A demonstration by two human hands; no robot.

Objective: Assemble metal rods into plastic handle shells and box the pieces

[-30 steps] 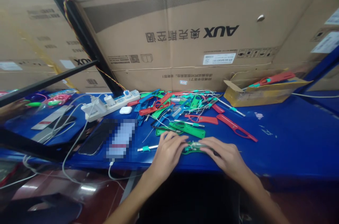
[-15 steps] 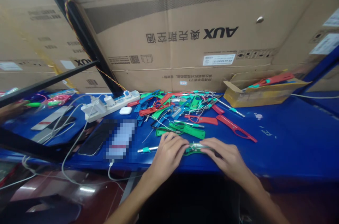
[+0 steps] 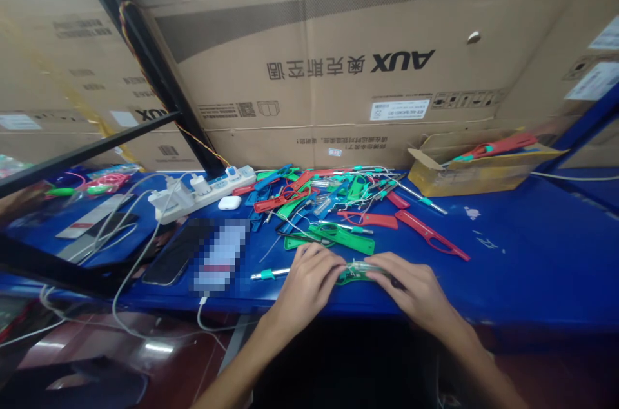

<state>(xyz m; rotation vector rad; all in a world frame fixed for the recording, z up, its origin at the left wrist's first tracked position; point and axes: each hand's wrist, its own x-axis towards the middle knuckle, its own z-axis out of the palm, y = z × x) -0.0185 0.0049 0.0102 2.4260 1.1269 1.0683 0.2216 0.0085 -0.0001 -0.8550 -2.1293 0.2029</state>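
Note:
Near the table's front edge, my left hand (image 3: 312,277) and my right hand (image 3: 409,283) pinch a green long-reach gas lighter (image 3: 356,272) between them. Its green half shell lies open, with a clear fuel tank in it. A metal tube (image 3: 271,274) with a teal collar sticks out to the left from behind my left hand. My fingers cover both ends of the shell, and the fingertips stay partly hidden. Just beyond my hands lies a green handle shell (image 3: 345,238), part of a heap of red, blue and green lighter parts (image 3: 290,199).
A cardboard box (image 3: 483,177) holding red lighters stands at the back right. Red shells (image 3: 432,233) lie right of the heap. Phones (image 3: 178,253), a white earbud case (image 3: 229,202) and a power strip (image 3: 206,193) with cables lie left. A person's hand (image 3: 22,199) shows at far left.
Almost nothing differs; both my hands keep their hold on the green lighter in the same spot. At far left, the other person's hand has shifted slightly.

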